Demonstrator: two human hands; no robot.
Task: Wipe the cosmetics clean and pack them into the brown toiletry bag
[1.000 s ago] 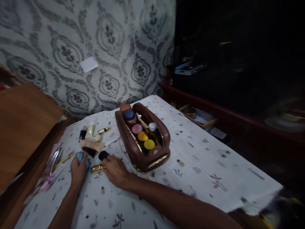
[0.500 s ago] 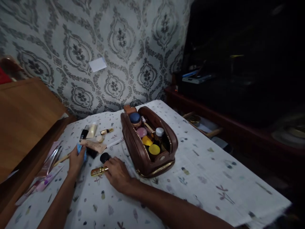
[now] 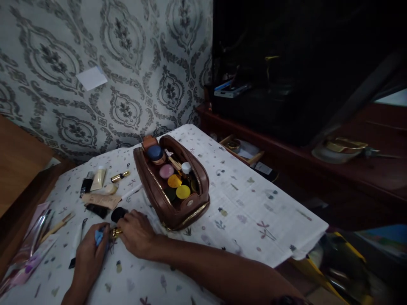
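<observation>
My left hand (image 3: 90, 250) is closed around a small blue cloth (image 3: 99, 236), with only a bit of it showing. The fingers of my right hand (image 3: 137, 234) grip a shiny gold cosmetic tube (image 3: 115, 232), whose other end reaches my left hand and is partly hidden there. Just beyond my right fingertips is a round black cap (image 3: 118, 214). To the right of my right hand stands an open brown toiletry bag (image 3: 159, 207), with a blue-lidded jar (image 3: 155, 153), a pink round item (image 3: 166, 171) and yellow lids (image 3: 183, 192) inside.
Behind my hands lie a beige squeeze tube (image 3: 103, 200), a cream tube (image 3: 98, 178), a black bottle (image 3: 86, 185) and a gold lipstick (image 3: 120, 176). Brushes and clear pouches (image 3: 32, 254) lie at the left. A patterned cloth (image 3: 248, 220) covers the table.
My left hand has come nearer with the blue cloth, away from the beige tube and up to the gold tube in my right hand. The view has swung to the right.
</observation>
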